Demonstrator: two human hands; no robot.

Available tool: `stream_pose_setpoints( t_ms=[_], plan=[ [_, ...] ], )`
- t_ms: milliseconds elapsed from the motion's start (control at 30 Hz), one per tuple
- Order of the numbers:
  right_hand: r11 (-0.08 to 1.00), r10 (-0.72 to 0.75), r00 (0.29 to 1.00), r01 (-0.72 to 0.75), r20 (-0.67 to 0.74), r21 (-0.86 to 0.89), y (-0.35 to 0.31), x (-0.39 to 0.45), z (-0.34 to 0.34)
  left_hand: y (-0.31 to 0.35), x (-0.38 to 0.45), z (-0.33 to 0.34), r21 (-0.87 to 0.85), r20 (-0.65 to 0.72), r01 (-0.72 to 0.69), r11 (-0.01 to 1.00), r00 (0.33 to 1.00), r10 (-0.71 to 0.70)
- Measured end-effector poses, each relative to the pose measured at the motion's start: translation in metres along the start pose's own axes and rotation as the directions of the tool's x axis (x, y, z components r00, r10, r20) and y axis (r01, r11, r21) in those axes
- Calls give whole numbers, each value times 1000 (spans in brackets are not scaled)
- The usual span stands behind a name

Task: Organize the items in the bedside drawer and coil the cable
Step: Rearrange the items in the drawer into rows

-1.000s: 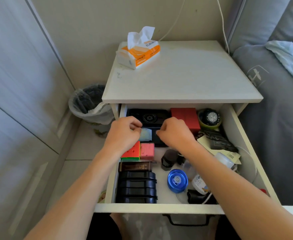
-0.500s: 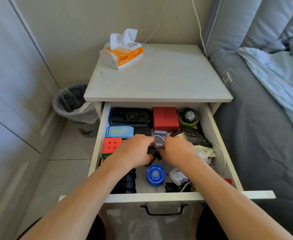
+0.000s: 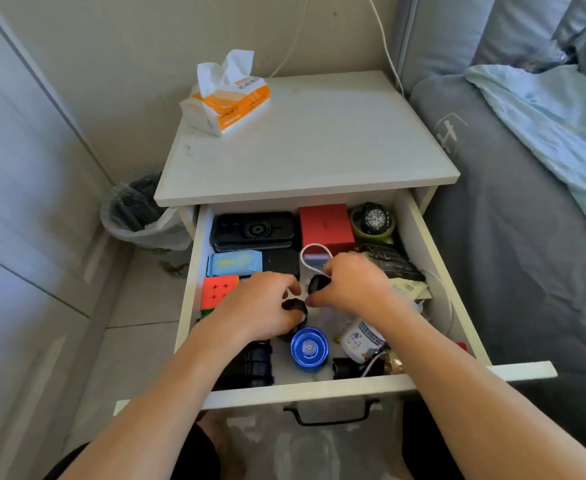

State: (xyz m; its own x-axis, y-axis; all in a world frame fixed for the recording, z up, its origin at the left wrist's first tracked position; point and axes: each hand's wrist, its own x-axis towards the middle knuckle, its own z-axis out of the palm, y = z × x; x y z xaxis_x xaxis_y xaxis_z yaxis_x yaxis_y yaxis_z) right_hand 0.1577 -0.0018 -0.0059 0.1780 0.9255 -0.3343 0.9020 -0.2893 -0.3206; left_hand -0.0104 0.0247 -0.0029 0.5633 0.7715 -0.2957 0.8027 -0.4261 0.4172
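I am reaching both hands into the open drawer (image 3: 419,230) of the bedside desk (image 3: 319,140). My left hand (image 3: 262,304) is curling its grip around a small black object (image 3: 293,305), fingers bent over it. My right hand (image 3: 352,284) is pinching another small black piece (image 3: 316,284), and the white cable (image 3: 314,249) is looping up just beyond that grip, arching toward the red box (image 3: 326,225) at the back. Just beyond my left grip are lying a blue packet (image 3: 234,263) and a black case (image 3: 253,230); a colourful cube (image 3: 218,291) is sitting just left of it. Nearer to me than both grips, a blue round lid (image 3: 308,348) and a white bottle (image 3: 362,337) are resting on the drawer floor. A watch (image 3: 374,218) is lying in the far corner beyond my right grip. A tissue pack (image 3: 227,98) is sitting on top of the desk.
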Motion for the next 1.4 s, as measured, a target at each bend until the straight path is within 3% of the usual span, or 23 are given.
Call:
stream_pose_setpoints(
  t_ms=[67, 167, 333, 467, 533, 667, 767, 833, 933, 1000, 1100, 1233, 1333, 1400],
  plan=[
    [985, -55, 998, 57, -16, 163, 8, -7, -11, 3, 1, -9, -180, -62, 8, 984, 998, -19],
    [955, -131, 990, 140, -52, 260, 13, -23, -22, 16, 5, -19, -506, -121, 62, 860, 982, -142],
    [941, -141, 982, 172, -123, 291, 11, -30, -24, 39, 11, -11, -652, 11, 165, 740, 978, -208],
    [962, -106, 994, 112, -35, 251, 18, -27, -26, 29, 16, -16, -536, 36, 217, 816, 972, -234],
    [982, -80, 997, 82, -23, 171, 23, -24, -27, 18, 17, -22, -457, -22, 239, 857, 960, -279],
    [986, -80, 973, 109, 218, -123, 25, -24, -31, 8, 24, -31, -443, -214, 245, 862, 905, -367],
    [971, -125, 934, 185, 335, -152, 23, -32, -39, 6, 38, -29, -481, -245, 232, 845, 890, -384],
    [981, -152, 945, 180, 288, -75, 23, -34, -47, 3, 47, -24, -500, -256, 239, 832, 877, -406],
    [988, -154, 986, 152, 70, 29, 23, -29, -52, 2, 51, -20, -588, -279, 219, 779, 849, -449],
    [987, -144, 990, 142, 11, 78, 22, -24, -51, 2, 53, -17, -613, -273, 220, 759, 842, -465],
    [989, -133, 990, 129, 52, 66, 22, -16, -48, 0, 56, -11, -483, -336, 237, 843, 839, -428],
    [993, -100, 993, 96, 62, 62, 29, -6, -43, -4, 55, -6, -189, -434, 237, 953, 851, -298],
    [994, -61, 998, 60, 14, 93, 41, 0, -40, -3, 50, -8, -98, -416, 159, 982, 890, -186],
    [994, -25, 999, 28, -39, 101, 51, 3, -38, -3, 50, -8, 67, -360, 68, 995, 932, -40]
  ],
)
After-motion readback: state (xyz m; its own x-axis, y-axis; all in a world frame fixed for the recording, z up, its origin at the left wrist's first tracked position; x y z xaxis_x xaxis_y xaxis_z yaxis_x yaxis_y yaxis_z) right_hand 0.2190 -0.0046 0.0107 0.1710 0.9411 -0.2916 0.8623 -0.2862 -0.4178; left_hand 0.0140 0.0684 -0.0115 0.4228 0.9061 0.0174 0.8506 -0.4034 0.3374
